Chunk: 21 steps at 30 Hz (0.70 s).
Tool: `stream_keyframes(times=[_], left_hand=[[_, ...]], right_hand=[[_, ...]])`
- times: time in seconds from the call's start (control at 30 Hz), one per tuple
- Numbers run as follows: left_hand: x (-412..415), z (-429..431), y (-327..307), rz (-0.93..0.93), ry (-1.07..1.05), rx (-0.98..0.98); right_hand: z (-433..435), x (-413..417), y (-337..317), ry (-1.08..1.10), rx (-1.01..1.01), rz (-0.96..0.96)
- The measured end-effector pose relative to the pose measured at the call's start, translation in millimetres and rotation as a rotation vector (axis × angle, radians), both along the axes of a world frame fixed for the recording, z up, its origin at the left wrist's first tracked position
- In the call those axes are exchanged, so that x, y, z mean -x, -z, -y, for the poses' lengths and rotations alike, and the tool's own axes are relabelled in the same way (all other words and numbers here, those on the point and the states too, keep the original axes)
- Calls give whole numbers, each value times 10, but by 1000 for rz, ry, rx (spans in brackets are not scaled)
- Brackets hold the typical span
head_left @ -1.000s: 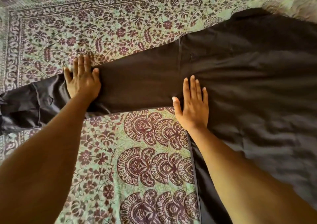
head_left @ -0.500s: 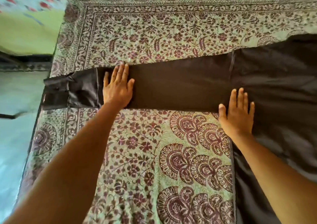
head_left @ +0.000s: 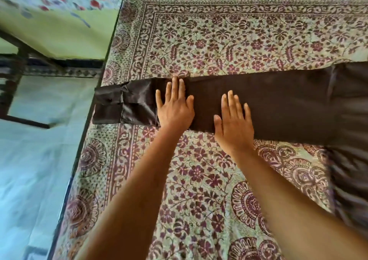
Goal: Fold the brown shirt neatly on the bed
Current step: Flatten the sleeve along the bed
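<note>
The brown shirt (head_left: 288,104) lies on the bed (head_left: 219,46), which has a green and maroon floral cover. One long sleeve stretches flat to the left, and its cuff (head_left: 107,108) hangs just past the bed's left edge. The shirt's body runs off the frame at the right. My left hand (head_left: 175,106) presses flat on the sleeve near the cuff, fingers straight. My right hand (head_left: 233,120) lies flat on the sleeve just to the right of it, fingers straight as well.
The bed's left edge (head_left: 85,132) drops to a pale blue floor (head_left: 29,170). A dark-framed piece of furniture with a green top (head_left: 59,33) stands beyond the edge at the upper left.
My right hand has slid left along the sleeve from the armpit seam to beside my left hand. The view has swung left, showing the cuff, the bed edge and the floor.
</note>
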<state>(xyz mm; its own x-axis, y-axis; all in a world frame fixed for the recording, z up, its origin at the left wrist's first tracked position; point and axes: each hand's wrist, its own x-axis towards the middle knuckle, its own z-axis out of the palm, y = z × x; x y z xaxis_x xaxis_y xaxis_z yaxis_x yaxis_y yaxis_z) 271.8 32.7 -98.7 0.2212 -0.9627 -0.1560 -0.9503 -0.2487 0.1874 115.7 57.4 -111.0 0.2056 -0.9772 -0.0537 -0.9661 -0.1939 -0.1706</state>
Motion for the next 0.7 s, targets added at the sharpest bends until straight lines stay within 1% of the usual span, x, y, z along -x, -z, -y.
stream_keyframes(times=[0.07, 0.1, 0.17, 0.23, 0.3, 0.37, 0.4, 0.47, 0.53, 0.57, 0.63, 0.7], left_hand=[[-235, -170, 47, 65, 78, 22], [-433, -208, 50, 88, 83, 33], [-880, -233, 37, 130, 32, 49], [-1259, -243, 14, 170, -32, 23], [-1424, -215, -22, 185, -121, -16], [-1279, -142, -79, 196, -218, -18], [-1092, -97, -110, 203, -215, 11], [-584, -43, -117, 150, -74, 84], [-117, -87, -70, 29, 85, 50], [-41, -112, -32, 1, 112, 23], [-265, -176, 7, 3, 76, 10], [-733, -285, 25, 52, 8, 23]], right_hand=[[-27, 14, 40, 1, 48, 7], [-23, 1, 55, 4, 57, 3], [-16, -26, 60, 12, 52, -13], [-15, -37, 53, 14, 46, -31], [-8, -32, 50, 15, 45, -40], [-6, -40, 44, 17, 39, -43], [-8, -39, 40, 17, 36, -42], [-8, -36, 27, 16, 34, -40], [-11, -30, 26, 8, 38, -35], [-12, -27, 26, 7, 43, -31], [-15, -32, 33, 12, 53, -23], [-18, -38, 44, 17, 56, -24]])
